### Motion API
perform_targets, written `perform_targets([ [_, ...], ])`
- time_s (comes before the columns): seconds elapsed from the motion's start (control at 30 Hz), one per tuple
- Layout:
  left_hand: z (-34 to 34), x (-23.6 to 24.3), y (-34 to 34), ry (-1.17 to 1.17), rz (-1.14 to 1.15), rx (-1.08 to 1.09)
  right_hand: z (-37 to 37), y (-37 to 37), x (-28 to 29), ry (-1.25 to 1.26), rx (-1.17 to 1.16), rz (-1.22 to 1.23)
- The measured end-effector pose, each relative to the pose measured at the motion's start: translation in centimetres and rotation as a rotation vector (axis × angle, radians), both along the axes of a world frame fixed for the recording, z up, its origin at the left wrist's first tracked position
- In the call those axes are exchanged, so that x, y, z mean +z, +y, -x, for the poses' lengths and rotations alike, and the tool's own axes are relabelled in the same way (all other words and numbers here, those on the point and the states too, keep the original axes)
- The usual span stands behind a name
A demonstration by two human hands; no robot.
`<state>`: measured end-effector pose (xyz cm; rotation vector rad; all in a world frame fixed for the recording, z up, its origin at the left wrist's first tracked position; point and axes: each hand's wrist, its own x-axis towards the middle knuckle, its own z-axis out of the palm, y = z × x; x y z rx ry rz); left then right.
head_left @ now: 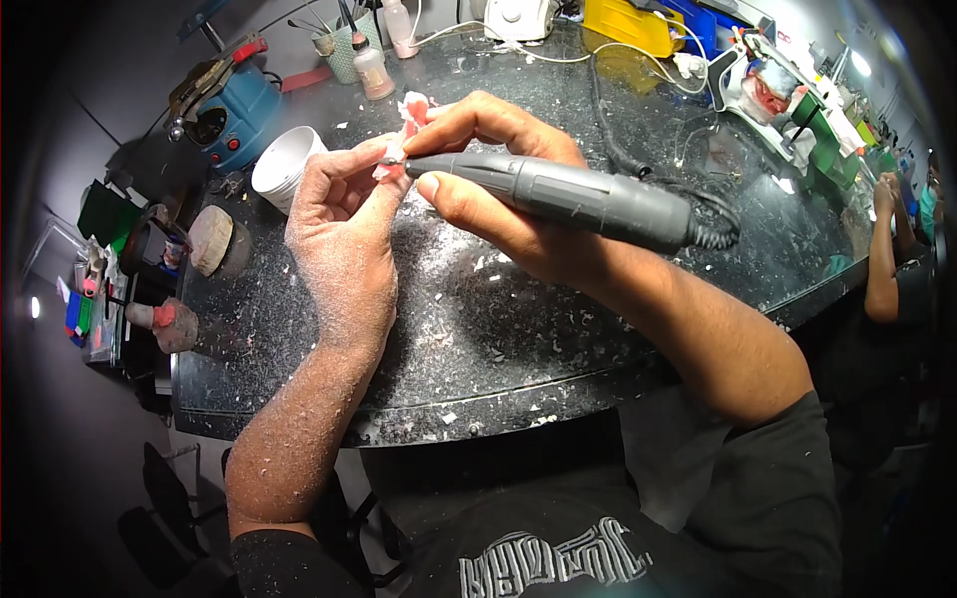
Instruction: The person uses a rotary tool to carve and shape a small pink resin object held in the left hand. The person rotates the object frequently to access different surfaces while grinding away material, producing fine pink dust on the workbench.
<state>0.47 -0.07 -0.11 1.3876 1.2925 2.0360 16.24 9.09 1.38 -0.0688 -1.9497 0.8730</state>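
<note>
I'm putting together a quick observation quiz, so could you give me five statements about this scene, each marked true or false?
1. The right hand holds a dark handheld grinder. True.
2. The left hand is covered in pale dust. True.
3. The left hand holds a bottle. False: it holds a small pink and white piece.
4. The container beside the left hand is black. False: it is a white tub.
5. Pale scraps lie on the dark table. True.

Left of the handpiece (603,204), left fingers (347,162) partly hide the pink-white piece (413,112) from me; right of it, co-worker (882,259) cut off.
</note>
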Motion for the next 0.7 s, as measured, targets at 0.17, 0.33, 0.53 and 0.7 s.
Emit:
perform_targets([
  [0.17, -0.19, 0.21, -0.18, 0.014, 0.026, 0.014, -0.04, 0.14, 0.0, -0.001, -0.007, -0.037],
  [0.33, -0.22, 0.27, -0.18, 0.013, 0.032, 0.027, 0.08, 0.22, -0.13, 0.021, -0.002, -0.057],
  [0.53, -0.24, 0.32, -0.13, 0.018, 0.036, 0.042, 0.11, 0.33, -0.01, 0.012, 0.023, -0.092],
  [0.7, -0.29, 0.31, -0.08, 0.015, 0.068, 0.03, -0.01, -0.1, -0.08, 0.0, -0.026, 0.022],
])
